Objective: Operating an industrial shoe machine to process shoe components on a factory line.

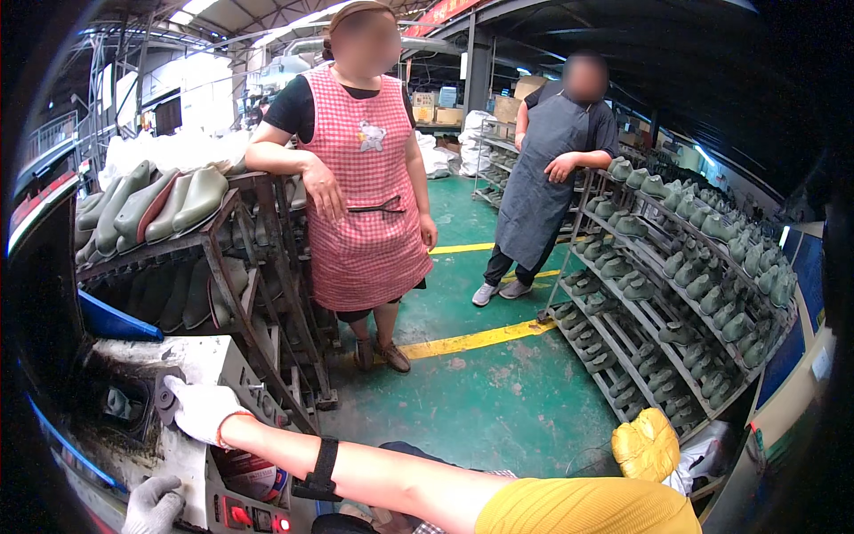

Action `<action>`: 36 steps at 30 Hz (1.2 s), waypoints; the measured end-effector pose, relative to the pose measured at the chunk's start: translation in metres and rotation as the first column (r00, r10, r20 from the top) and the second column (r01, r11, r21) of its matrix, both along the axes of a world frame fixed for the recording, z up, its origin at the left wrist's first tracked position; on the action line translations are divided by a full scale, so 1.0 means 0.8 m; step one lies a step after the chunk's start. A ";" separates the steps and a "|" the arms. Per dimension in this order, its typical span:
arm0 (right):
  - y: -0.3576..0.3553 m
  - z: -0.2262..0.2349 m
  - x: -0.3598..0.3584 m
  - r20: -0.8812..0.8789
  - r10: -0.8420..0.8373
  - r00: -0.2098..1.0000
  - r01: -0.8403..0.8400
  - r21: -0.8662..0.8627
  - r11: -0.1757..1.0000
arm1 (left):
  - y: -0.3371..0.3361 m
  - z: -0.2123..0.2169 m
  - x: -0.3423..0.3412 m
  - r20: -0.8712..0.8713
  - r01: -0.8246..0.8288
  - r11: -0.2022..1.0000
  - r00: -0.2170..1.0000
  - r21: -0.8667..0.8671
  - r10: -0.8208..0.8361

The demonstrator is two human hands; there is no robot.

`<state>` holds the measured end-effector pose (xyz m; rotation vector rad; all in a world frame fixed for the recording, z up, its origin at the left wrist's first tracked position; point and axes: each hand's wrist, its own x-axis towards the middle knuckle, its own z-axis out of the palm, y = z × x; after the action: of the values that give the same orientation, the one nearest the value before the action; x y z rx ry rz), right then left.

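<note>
At the left, the white-topped machine (pixel 200 350) has a dark recess in its top, with a grey piece (pixel 123 405) inside, too dim for us to name further. To do this step well, we would keep our glove fabric clear of that recess and guide by the fingertips, without crowding the palm over the machine's top. Our left hand (pixel 154 505), in a grey knit glove, is at the machine's near edge, fingers bent; we cannot tell whether it grasps anything, but a steady brace there should help. Next comes the rounded grey plate (pixel 165 400), on the machine's top, just right of its recess. The plate lies at the fingertips of our right hand (pixel 206 415), touching them on their left side. That white-gloved hand has its fingers on the plate, though we cannot tell whether they pinch it or only press; even, flat contact seems wisest.

Beyond the machine stands a steel rack (pixel 222 283) of green shoes, and on the machine's near face glows a red switch (pixel 238 516). Further right of the machine, we see a co-worker in a pink checked apron (pixel 369 191), another in a grey apron (pixel 538 209), then a yellow bundle (pixel 645 445).
</note>
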<state>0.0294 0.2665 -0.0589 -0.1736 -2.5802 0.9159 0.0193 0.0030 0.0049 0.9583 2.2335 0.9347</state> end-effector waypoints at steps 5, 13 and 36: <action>0.000 -0.001 -0.001 0.006 0.004 1.000 -0.004 -0.014 1.000 | -0.002 -0.003 -0.003 0.021 -0.010 1.000 1.000 -0.001 0.010; 0.000 0.001 -0.002 0.010 0.004 1.000 -0.004 -0.003 1.000 | -0.004 -0.007 -0.007 0.033 -0.016 1.000 0.999 0.019 0.015; -0.001 0.006 0.001 0.020 0.008 1.000 -0.009 0.014 1.000 | -0.006 -0.005 -0.008 0.033 -0.013 1.000 0.999 0.010 0.013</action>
<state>0.0304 0.2658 -0.0541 -0.1686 -2.6071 0.9031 0.0126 -0.0018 0.0013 0.9272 2.2120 0.9613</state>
